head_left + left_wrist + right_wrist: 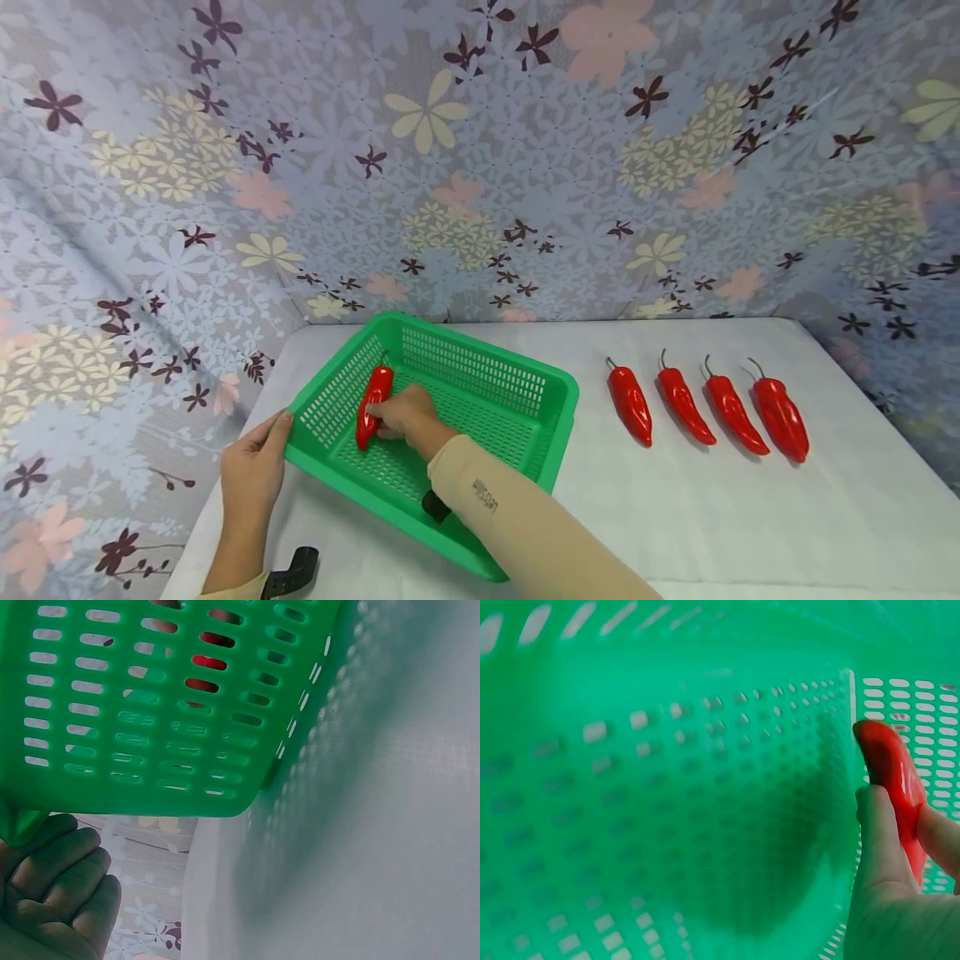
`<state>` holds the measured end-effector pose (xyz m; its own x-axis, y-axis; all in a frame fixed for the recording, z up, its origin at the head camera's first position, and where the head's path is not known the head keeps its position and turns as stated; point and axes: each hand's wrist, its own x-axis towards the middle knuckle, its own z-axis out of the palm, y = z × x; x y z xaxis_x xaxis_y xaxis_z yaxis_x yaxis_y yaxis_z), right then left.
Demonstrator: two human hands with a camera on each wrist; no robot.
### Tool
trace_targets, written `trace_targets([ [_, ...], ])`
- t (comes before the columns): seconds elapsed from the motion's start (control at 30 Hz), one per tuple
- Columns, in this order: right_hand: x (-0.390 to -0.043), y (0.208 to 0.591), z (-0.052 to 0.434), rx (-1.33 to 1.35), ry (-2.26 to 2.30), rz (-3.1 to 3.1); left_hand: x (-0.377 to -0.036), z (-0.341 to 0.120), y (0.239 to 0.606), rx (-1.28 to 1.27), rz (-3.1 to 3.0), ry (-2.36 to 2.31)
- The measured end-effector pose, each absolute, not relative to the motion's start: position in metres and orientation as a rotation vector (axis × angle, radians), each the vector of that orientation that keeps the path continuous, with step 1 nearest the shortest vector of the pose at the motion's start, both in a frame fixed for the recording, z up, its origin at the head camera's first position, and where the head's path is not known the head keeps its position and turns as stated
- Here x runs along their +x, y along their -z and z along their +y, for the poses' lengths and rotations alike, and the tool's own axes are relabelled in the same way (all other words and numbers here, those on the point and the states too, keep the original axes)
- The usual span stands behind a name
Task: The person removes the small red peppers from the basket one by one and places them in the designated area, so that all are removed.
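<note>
Pepper (373, 407) sits inside the basket (480, 379), near its left wall, pinched at mid-body by the right hand (405, 414); thumb and fingers curl round it in the right wrist view. Looks glossy, smooth, prob. light & stiff, maybe plastic, so likely slippery; mid-body pinch seems the safest hold, stem too thin. Left hand (252, 468) grips the basket's near-left rim w/ curled fingers, steadying it on the table (675, 517). Basket prob. light, could slide. Four more peppers (705, 407) lie in a row to the right, well apart from it.
</note>
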<state>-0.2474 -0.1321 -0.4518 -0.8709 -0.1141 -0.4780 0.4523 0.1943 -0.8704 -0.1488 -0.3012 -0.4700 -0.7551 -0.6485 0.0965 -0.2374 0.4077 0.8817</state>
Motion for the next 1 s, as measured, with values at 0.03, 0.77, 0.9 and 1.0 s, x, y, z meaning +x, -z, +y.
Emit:
trace_targets([
  [0.03,-0.248,0.448,-0.13,0.295,1.71,2.04,-0.149,-0.302,0.47,0.756,-2.244,1.302],
  [0.77,-0.294,0.348,-0.002,0.04,1.568,1.965,-0.146,-0.3,0.468,0.782,-2.276,1.277],
  [0.9,-0.302,0.334,0.027,0.05,1.603,1.992,-0.145,-0.3,0.469,0.788,-2.264,1.302],
  [1.0,-0.307,0.328,0.05,0.044,1.598,2.021,-0.145,-0.3,0.468,0.791,-2.258,1.314],
])
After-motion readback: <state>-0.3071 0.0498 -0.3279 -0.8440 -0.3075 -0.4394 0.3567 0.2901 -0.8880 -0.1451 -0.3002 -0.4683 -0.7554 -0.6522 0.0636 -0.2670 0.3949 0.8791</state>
